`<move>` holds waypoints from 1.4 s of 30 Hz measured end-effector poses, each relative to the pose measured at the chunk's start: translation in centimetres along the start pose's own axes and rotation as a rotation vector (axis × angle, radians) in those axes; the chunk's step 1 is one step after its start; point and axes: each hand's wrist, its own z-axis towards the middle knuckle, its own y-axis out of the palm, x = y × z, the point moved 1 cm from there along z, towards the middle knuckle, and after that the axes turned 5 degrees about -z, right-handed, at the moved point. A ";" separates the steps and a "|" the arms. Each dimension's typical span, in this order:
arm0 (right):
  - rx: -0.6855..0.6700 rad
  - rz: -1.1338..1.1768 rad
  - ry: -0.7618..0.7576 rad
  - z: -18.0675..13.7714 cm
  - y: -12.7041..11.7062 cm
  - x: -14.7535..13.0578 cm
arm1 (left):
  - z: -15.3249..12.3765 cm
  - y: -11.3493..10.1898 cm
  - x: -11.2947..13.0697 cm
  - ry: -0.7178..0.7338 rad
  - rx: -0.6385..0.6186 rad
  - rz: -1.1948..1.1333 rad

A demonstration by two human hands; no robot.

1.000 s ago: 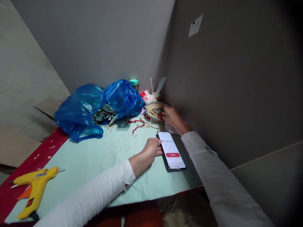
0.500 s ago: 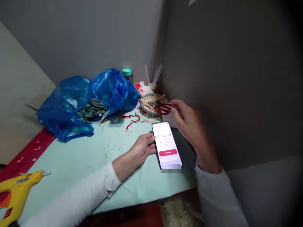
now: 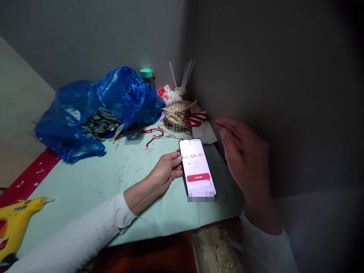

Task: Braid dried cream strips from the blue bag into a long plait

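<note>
My left hand (image 3: 166, 171) is closed on the left edge of a smartphone (image 3: 197, 167), thumb at its side. The lit screen shows a timer at 00:00:01 and a red button. To the right of the phone, my right hand (image 3: 244, 155) hangs in the air, its fingers loosely bent and slightly apart, with nothing visible in it. Red-handled scissors (image 3: 196, 120) rest on a woven basket (image 3: 178, 123) that holds pale dry strips. Beside the basket lies a white paper or cloth (image 3: 204, 132).
A blue plastic bag (image 3: 127, 94) of dried leaf-like pieces stands at the back left. Behind are a green-lidded bottle (image 3: 147, 74) and a cup (image 3: 180, 91) of white sticks. A red fuzzy strip (image 3: 153, 132) lies mid-table. A yellow glue gun (image 3: 19, 220) is front left; a wall rises right.
My right hand has moved right, away from the scissors it was touching, which now rest on the basket. My left hand still holds the phone. The view has shifted slightly.
</note>
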 end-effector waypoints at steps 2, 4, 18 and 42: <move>-0.003 -0.004 -0.002 0.0 -0.2 -0.1 | 0.1 0.1 -0.1 -0.010 0.023 0.028; -0.009 -0.006 0.005 -0.1 -0.4 -0.3 | 0.4 0.2 -0.1 -0.021 0.040 0.071; -0.123 0.071 -0.086 -5.4 0.8 -6.3 | 1.0 -1.7 3.6 0.098 -0.010 0.698; -0.458 -0.249 -0.373 5.1 16.4 -16.8 | 1.6 -14.3 19.8 1.194 0.807 1.192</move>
